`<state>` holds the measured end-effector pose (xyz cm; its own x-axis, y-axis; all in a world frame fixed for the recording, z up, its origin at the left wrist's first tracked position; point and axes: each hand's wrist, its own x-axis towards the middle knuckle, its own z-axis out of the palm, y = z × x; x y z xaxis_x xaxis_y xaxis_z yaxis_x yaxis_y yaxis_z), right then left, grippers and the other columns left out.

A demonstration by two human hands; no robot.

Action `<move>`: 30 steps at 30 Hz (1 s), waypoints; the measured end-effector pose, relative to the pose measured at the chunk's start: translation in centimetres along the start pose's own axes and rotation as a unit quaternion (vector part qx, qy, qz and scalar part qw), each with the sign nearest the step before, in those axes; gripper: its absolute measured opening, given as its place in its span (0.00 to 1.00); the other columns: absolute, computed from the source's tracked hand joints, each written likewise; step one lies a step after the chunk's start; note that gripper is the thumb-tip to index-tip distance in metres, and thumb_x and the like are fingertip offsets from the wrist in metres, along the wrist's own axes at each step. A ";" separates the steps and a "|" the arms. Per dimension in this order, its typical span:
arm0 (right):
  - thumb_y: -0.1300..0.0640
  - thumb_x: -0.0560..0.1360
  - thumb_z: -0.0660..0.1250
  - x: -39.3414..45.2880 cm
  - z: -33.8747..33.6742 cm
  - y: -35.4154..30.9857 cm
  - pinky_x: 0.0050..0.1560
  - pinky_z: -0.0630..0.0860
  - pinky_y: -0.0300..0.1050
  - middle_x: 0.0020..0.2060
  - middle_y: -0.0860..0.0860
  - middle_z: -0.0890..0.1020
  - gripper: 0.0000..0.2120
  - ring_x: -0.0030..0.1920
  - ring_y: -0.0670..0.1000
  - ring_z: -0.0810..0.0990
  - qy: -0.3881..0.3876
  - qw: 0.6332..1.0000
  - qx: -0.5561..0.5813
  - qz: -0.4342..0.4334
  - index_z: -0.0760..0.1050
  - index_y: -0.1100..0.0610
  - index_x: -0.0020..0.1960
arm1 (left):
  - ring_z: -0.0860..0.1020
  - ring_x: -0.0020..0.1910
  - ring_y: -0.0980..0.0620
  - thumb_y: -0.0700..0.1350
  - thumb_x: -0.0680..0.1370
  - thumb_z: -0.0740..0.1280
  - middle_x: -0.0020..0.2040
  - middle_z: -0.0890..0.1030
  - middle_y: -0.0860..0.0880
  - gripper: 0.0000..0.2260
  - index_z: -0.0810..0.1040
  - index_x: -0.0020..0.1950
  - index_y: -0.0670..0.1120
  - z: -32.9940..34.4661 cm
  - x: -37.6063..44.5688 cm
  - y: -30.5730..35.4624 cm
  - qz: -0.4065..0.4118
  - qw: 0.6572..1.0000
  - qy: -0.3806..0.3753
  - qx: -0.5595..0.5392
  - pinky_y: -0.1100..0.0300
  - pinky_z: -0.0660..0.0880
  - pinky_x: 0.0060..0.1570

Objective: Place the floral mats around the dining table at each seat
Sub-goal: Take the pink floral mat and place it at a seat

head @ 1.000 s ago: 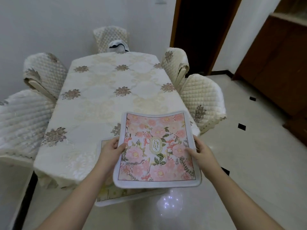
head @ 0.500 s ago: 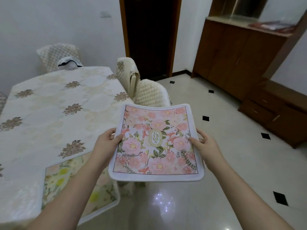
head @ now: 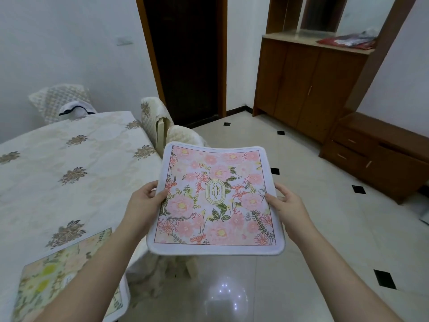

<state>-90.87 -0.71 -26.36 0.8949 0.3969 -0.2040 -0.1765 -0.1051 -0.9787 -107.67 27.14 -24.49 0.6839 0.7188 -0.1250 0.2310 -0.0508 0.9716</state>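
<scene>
I hold a pink floral mat [head: 216, 201] with a white border flat in the air, over the floor just right of the dining table [head: 69, 173]. My left hand [head: 145, 201] grips its left edge and my right hand [head: 286, 203] grips its right edge. A second mat [head: 58, 270], yellow and green, lies on the table's near corner at the lower left, partly hidden by my left forearm. The table wears a cream cloth with brown flower motifs.
Quilted cream chairs stand along the table's right side [head: 183, 135] and at its far end [head: 59, 101]. A dark doorway [head: 185, 59] is ahead. Wooden cabinets [head: 306, 89] and a low drawer unit [head: 376, 154] line the right wall. Glossy tiled floor [head: 301, 240] lies to the right.
The view has swung right, from facing the table to facing the doorway and cabinets. The table now lies to my left. Both hands keep the same hold on the pink mat.
</scene>
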 end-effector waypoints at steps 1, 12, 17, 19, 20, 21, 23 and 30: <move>0.61 0.78 0.66 0.4 -0.1 -0.2 0.39 0.82 0.49 0.39 0.55 0.87 0.14 0.39 0.56 0.86 0.001 1.000 0.003 -0.001 0.76 0.48 0.61 | 0.86 0.39 0.47 0.43 0.79 0.69 0.42 0.87 0.50 0.09 0.81 0.59 0.50 0.3 0.3 0.1 -0.003 1.000 0.001 -0.005 0.52 0.81 0.39; 0.61 0.79 0.66 8.6 0.8 -1.4 0.40 0.82 0.53 0.42 0.58 0.86 0.12 0.40 0.59 0.86 -0.013 0.999 0.041 0.019 0.77 0.47 0.58 | 0.86 0.42 0.42 0.41 0.80 0.68 0.45 0.87 0.46 0.08 0.81 0.57 0.49 2.6 8.2 -0.2 -0.024 0.998 -0.004 -0.059 0.42 0.82 0.47; 0.60 0.79 0.66 14.0 2.1 -2.6 0.40 0.82 0.52 0.41 0.57 0.86 0.11 0.40 0.58 0.86 -0.007 1.000 0.022 0.021 0.76 0.48 0.58 | 0.86 0.42 0.44 0.40 0.80 0.68 0.44 0.87 0.46 0.07 0.82 0.54 0.50 3.8 13.9 0.0 -0.019 0.997 -0.004 -0.072 0.45 0.82 0.46; 0.60 0.79 0.66 16.0 2.7 -3.2 0.42 0.82 0.53 0.41 0.56 0.87 0.10 0.40 0.57 0.86 -0.005 1.000 0.007 0.013 0.76 0.48 0.58 | 0.86 0.42 0.45 0.40 0.79 0.68 0.43 0.87 0.47 0.07 0.82 0.53 0.50 4.0 16.2 0.4 -0.020 0.997 -0.008 -0.078 0.45 0.82 0.46; 0.60 0.79 0.66 16.9 2.9 -3.4 0.43 0.82 0.54 0.41 0.56 0.87 0.10 0.40 0.57 0.86 -0.003 1.000 0.004 0.011 0.76 0.47 0.57 | 0.86 0.42 0.44 0.40 0.79 0.68 0.44 0.87 0.47 0.07 0.82 0.54 0.50 4.1 17.3 0.5 -0.021 0.997 -0.011 -0.079 0.45 0.82 0.45; 0.60 0.79 0.66 17.8 3.1 -3.6 0.44 0.82 0.55 0.41 0.56 0.87 0.10 0.41 0.57 0.86 -0.001 1.000 0.003 0.010 0.75 0.47 0.57 | 0.86 0.42 0.44 0.40 0.79 0.68 0.44 0.87 0.46 0.07 0.82 0.55 0.50 4.2 18.4 0.7 -0.023 0.996 -0.015 -0.080 0.46 0.82 0.45; 0.60 0.79 0.66 19.7 3.5 -3.8 0.45 0.82 0.56 0.41 0.56 0.87 0.11 0.41 0.57 0.86 0.004 1.000 0.007 0.012 0.75 0.45 0.57 | 0.86 0.43 0.42 0.40 0.80 0.68 0.45 0.87 0.46 0.07 0.81 0.56 0.48 4.4 20.6 0.9 -0.026 0.996 -0.020 -0.082 0.44 0.82 0.45; 0.61 0.80 0.64 25.2 3.9 -4.8 0.46 0.82 0.57 0.42 0.57 0.87 0.11 0.41 0.58 0.86 -0.007 1.000 0.016 0.005 0.77 0.46 0.55 | 0.86 0.42 0.42 0.39 0.79 0.68 0.45 0.87 0.46 0.08 0.81 0.56 0.48 5.9 26.0 1.5 -0.031 0.996 -0.016 -0.078 0.43 0.82 0.47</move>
<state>-69.05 13.39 -26.93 0.8871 0.4093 -0.2133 -0.1984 -0.0793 -0.9769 -85.43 41.71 -27.42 0.6940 0.6945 -0.1898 0.1648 0.1033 0.9809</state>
